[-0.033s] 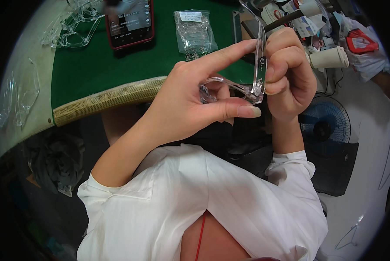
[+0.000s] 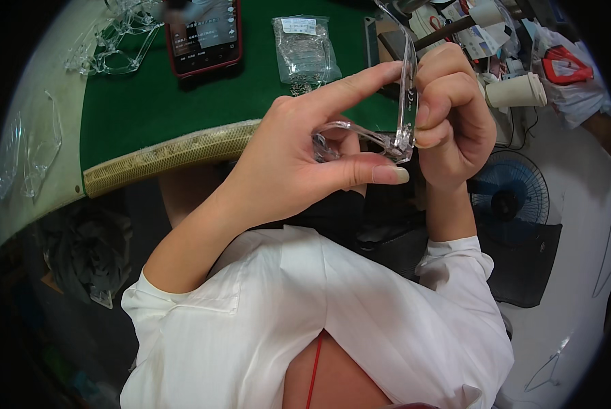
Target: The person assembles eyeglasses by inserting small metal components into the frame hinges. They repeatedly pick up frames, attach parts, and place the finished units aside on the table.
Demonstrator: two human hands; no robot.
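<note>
Up in front of me, over the table's near edge, is a clear plastic eyeglass frame (image 2: 406, 102). One temple arm stands upright, and the hinge corner with small metal parts sits at its lower end. My left hand (image 2: 295, 146) is closed round the front of the frame, thumb below the corner and index finger stretched to the upright temple. My right hand (image 2: 455, 112) is curled on the temple's right side, its fingertips touching it just above the hinge. Part of the frame's front is hidden in my left palm. Whether a small part sits in my right fingertips cannot be seen.
On the green table mat (image 2: 183, 112) lie a phone (image 2: 206, 41) in a red case and a clear bag of small parts (image 2: 305, 51). Several clear frames (image 2: 118, 51) lie at the left. A white cup (image 2: 517, 91) and clutter fill the right; a fan (image 2: 510, 191) stands below.
</note>
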